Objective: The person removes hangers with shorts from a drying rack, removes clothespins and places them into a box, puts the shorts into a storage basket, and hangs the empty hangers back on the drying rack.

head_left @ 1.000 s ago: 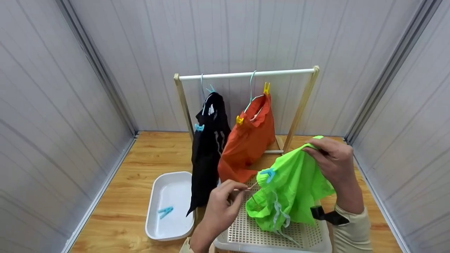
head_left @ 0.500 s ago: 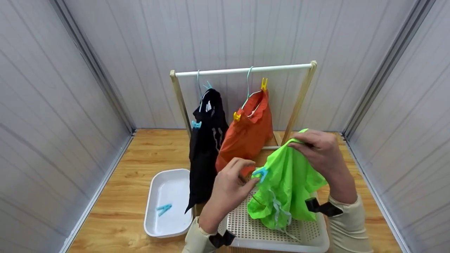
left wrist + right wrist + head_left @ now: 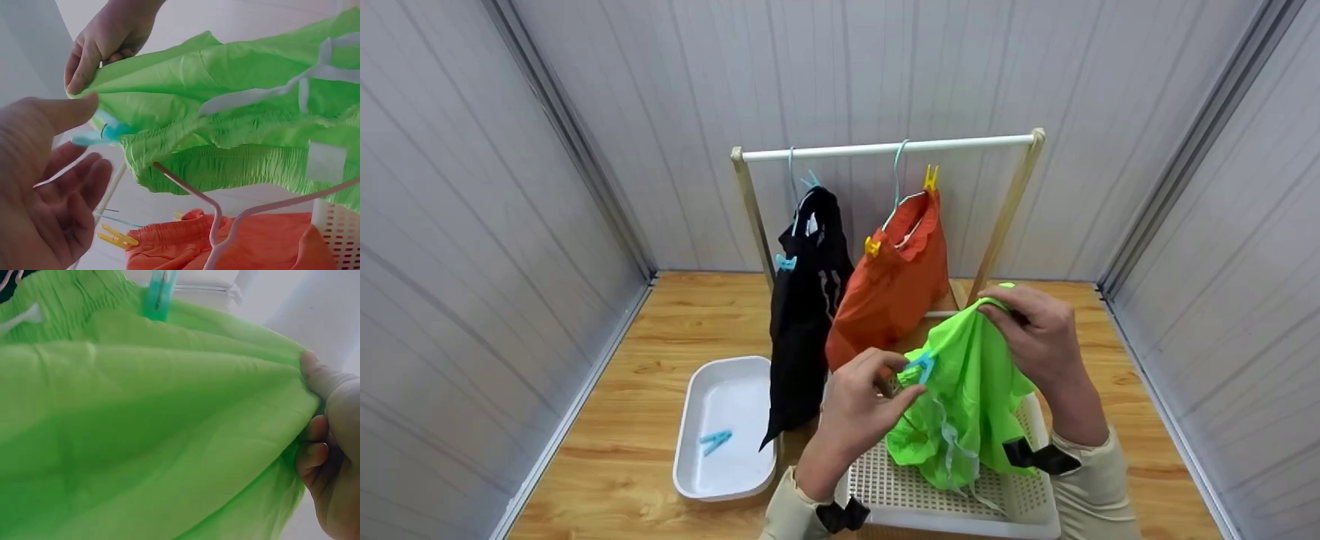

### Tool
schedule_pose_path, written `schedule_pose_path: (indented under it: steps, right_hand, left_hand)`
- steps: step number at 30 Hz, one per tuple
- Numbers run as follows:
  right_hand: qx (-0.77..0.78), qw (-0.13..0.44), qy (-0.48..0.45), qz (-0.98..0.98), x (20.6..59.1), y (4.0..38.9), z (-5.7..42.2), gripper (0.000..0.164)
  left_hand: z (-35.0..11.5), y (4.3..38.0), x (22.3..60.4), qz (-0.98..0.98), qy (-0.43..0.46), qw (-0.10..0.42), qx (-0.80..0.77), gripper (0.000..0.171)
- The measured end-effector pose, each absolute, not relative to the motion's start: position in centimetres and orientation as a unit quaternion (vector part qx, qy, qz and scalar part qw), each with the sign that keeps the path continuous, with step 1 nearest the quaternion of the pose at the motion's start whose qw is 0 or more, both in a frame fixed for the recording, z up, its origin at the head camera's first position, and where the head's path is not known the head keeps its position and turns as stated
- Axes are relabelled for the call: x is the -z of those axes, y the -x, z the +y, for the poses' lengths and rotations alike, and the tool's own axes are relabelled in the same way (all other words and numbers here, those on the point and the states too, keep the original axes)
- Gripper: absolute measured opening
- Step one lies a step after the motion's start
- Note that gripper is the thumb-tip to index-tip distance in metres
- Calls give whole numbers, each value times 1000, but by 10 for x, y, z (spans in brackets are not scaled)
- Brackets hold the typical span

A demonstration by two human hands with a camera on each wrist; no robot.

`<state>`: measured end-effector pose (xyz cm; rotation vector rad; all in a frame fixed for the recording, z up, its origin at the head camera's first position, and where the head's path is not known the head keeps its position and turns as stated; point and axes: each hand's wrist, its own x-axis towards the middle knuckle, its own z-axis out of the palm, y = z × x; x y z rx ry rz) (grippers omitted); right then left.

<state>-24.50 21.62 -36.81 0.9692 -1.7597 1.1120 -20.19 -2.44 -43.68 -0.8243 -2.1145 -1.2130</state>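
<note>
Bright green shorts (image 3: 967,375) with a gathered elastic waistband and pale drawstring hang between my hands. My right hand (image 3: 1039,326) pinches the cloth at its upper corner; in the right wrist view the fabric stretches away from the thumb. A light-blue clothespin (image 3: 924,366) is clipped on the waistband. Thumb and forefinger of my left hand (image 3: 859,409) sit at its two handles. A pink clothes hanger (image 3: 216,225) runs into the waistband in the left wrist view, where a white label (image 3: 326,161) shows inside.
Black clothing (image 3: 802,337) and orange shorts (image 3: 896,292) hang on a small rack (image 3: 847,152), clipped with blue and yellow clothespins. A perforated basket (image 3: 960,526) stands under the green shorts. To its left, a white tray (image 3: 735,465) holds another blue clothespin (image 3: 715,441).
My left hand has let go of the hanger and moved up to the blue clothespin on the waistband. My right hand has shifted slightly left, still holding the shorts.
</note>
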Motion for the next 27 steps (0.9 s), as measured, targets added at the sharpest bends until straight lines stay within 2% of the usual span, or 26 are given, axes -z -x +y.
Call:
schedule_pose_path:
  steps: [5, 9, 17, 21, 27]
  right_hand:
    - [-454, 418, -383, -688, 370, 246, 213, 8]
    - [-465, 413, -390, -680, 371, 244, 210, 6]
    - [-484, 404, -390, -671, 355, 228, 195, 6]
    - [-489, 405, -386, -670, 350, 224, 190, 8]
    - [-496, 408, -384, -663, 350, 223, 187, 6]
  left_hand:
    - [-25, 204, 438, -778, 287, 295, 474, 24]
    - [-25, 206, 441, -767, 284, 296, 494, 23]
    - [-25, 213, 443, -721, 287, 346, 528, 21]
    - [-25, 210, 433, -701, 289, 375, 534, 22]
    - [-28, 200, 414, -693, 293, 391, 529, 17]
